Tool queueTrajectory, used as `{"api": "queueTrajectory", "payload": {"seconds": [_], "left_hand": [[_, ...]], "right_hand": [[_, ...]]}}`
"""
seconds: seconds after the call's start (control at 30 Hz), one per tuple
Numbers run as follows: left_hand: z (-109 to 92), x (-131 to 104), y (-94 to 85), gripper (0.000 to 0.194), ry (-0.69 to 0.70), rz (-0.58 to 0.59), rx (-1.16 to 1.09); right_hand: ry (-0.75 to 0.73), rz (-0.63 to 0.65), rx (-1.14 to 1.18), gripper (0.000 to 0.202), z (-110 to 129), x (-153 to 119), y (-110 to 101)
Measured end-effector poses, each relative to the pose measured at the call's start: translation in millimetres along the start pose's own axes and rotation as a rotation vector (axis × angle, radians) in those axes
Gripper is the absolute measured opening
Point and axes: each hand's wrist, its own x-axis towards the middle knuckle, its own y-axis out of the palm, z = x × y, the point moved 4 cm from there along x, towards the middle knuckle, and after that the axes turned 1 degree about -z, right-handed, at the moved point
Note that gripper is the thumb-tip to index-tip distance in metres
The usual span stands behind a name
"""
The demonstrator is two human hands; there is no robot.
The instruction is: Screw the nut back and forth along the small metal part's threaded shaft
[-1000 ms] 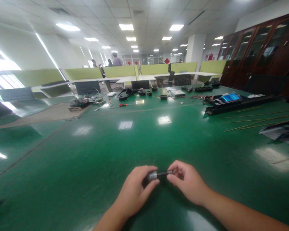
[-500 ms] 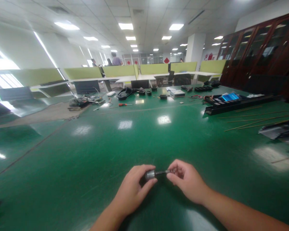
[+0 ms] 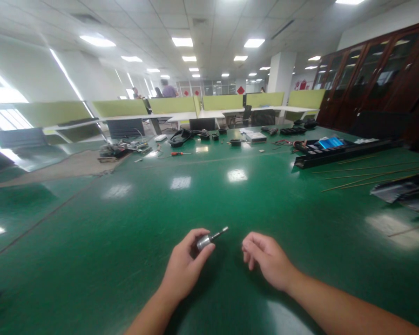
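Observation:
A small silvery metal cylinder with a thin shaft is held between the thumb and fingers of my left hand. Its shaft points up and to the right, its tip free in the air. To the right, apart from the cylinder, my right hand has its fingers curled in and its thumb against them. What those fingers hold, if anything, is hidden. Both hands are over the near part of the green table.
A screwdriver, a black tray-like part and a white box lie toward the far edge. At right are a long black rail, thin rods and dark metal parts. Several people are far behind.
My right hand has come off the shaft. My left hand has moved a little left and up with the cylinder, and the shaft now tilts upward.

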Motion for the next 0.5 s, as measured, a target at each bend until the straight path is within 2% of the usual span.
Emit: {"api": "queueTrajectory", "payload": {"seconds": [0.1,0.17,0.27,0.37,0.43,0.5], "left_hand": [[12.5,5.4,-2.5,0.039,-0.114,-0.085,-0.218],[20.2,7.6,-5.2,0.043,-0.151,-0.141,-0.283],[26.4,7.4,-12.2,0.052,-0.196,-0.236,-0.287],[24.1,4.5,-21.6,0.061,-0.252,-0.293,-0.242],[19.4,1.1,-32.7,0.061,-0.279,-0.325,-0.201],[15.9,-6.2,-51.7,0.059,-0.298,-0.362,-0.166]], "right_hand": [[-0.001,0.022,0.021,0.051,-2.7,2.3,1.2],[-0.002,0.032,0.024,0.055,-4.4,3.3,2.2],[-0.007,0.042,0.012,0.055,-5.6,4.5,3.7],[-0.018,0.044,0.005,0.053,-4.6,4.8,4.6],[-0.023,0.047,-0.001,0.051,-3.1,4.3,5.2],[-0.027,0.052,-0.006,0.049,-1.8,3.4,6.2]]}}
